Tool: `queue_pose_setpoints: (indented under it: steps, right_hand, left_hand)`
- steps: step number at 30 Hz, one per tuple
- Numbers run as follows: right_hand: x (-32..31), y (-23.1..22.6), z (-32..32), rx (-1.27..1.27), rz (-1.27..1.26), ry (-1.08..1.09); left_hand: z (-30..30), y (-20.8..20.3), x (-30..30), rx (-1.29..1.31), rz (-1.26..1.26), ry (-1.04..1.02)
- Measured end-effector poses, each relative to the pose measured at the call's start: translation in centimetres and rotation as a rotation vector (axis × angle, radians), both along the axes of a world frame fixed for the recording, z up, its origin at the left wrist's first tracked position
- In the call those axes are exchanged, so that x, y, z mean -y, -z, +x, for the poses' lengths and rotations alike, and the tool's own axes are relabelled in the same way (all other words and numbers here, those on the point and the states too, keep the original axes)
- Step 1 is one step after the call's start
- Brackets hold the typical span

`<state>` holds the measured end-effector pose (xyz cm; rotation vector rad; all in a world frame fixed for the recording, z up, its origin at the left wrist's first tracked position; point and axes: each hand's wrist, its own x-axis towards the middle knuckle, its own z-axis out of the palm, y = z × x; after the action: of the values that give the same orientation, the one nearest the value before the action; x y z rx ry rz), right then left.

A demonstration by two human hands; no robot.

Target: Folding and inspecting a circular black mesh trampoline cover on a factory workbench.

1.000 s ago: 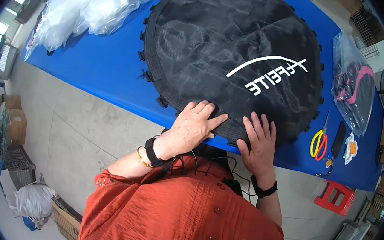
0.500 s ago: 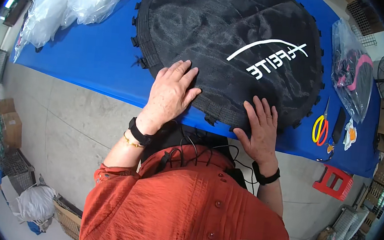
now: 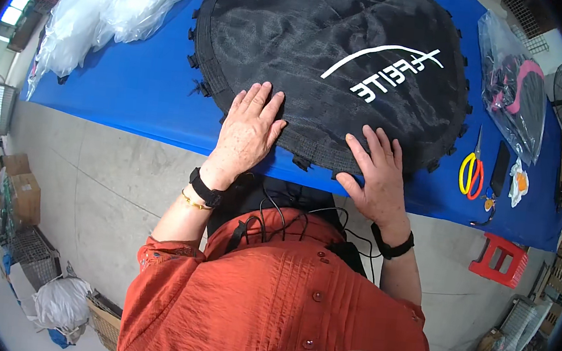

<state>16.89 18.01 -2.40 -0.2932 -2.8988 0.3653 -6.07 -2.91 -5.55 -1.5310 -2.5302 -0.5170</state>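
A round black mat (image 3: 286,54) is laid flat on a blue table (image 3: 118,106), its near rim brought close to the table edge in front of the person, with its far side cut off by the top of the view. The left hand (image 3: 243,134) is placed palm down on the near rim, left of the mat's middle; its fingers are stretched away from the body and held slightly apart, with the thumb angled out to the right along the rim. The left forearm is slanted up from the lower left, and a black wristband (image 3: 206,189) and a gold bracelet (image 3: 195,202) are worn on it. The right hand (image 3: 379,171) is also turned palm down, farther right on the near rim, its fingers fanned and pointed forward and a little left, its thumb reached leftward toward the rim. The right wrist is bent, so that the hand is tipped inward from the forearm. Nothing is gripped between the fingers of either hand; how hard the mat is pressed cannot be told. Scissors (image 3: 475,177) with yellow and red handles are set down to the right of the mat.
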Motion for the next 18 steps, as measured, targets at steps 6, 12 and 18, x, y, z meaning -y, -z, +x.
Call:
queue_pose_setpoints:
  steps: [6,12,18]
  right_hand:
    - [0.8,0.5,-2.1,-0.044,0.011,-0.073]
    - [1.2,1.1,-3.6,-0.071,0.075,-0.140]
    - [0.7,0.5,-2.3,-0.034,0.044,-0.162]
  left_hand:
    - [0.3,0.2,0.0,-0.010,-0.015,-0.006]
    - [0.4,0.7,0.3,-0.010,-0.018,-0.004]
    - [0.6,0.7,0.1,0.001,-0.030,-0.016]
